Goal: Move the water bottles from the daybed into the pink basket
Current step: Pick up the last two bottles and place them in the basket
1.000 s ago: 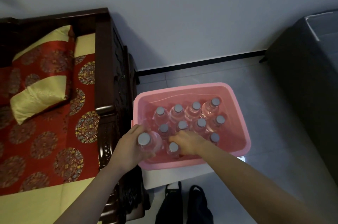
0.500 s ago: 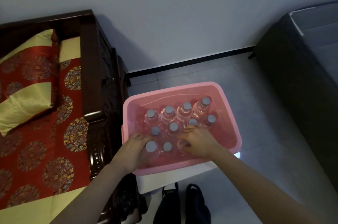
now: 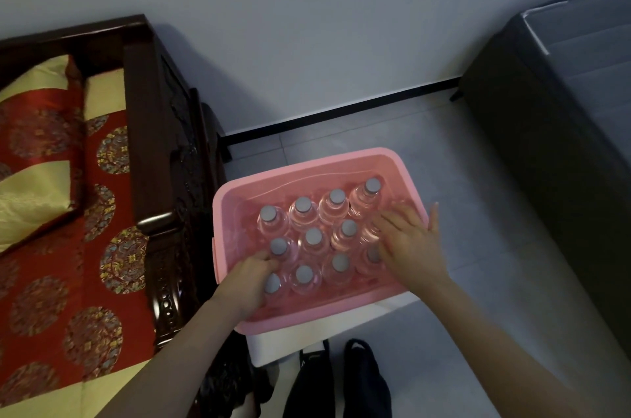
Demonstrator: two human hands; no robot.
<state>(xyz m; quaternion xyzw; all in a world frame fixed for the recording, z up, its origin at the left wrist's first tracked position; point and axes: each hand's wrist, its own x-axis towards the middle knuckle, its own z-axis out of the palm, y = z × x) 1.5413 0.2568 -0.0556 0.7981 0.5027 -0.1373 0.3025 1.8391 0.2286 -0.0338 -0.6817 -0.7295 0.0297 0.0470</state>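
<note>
The pink basket (image 3: 307, 165) stands on a white box beside the daybed (image 3: 150, 158). Several clear water bottles with grey caps (image 3: 313, 237) stand upright in rows inside it. My left hand (image 3: 247, 279) is curled around the front-left water bottle (image 3: 272, 285), which stands in the basket's near-left corner. My right hand (image 3: 411, 241) lies flat with its fingers spread over the bottles at the basket's right side, partly covering two of them. No bottle shows on the visible part of the daybed's red and gold cushion (image 3: 51, 246).
The daybed's dark carved wooden arm (image 3: 164, 212) runs close along the basket's left side. A dark cabinet (image 3: 546, 161) stands to the right. Black shoes (image 3: 341, 383) lie on the grey tile floor in front of the white box (image 3: 273, 346).
My left hand has lowered its bottle into the basket's front-left corner. My right hand has moved from the front middle row to the right side and spread its fingers.
</note>
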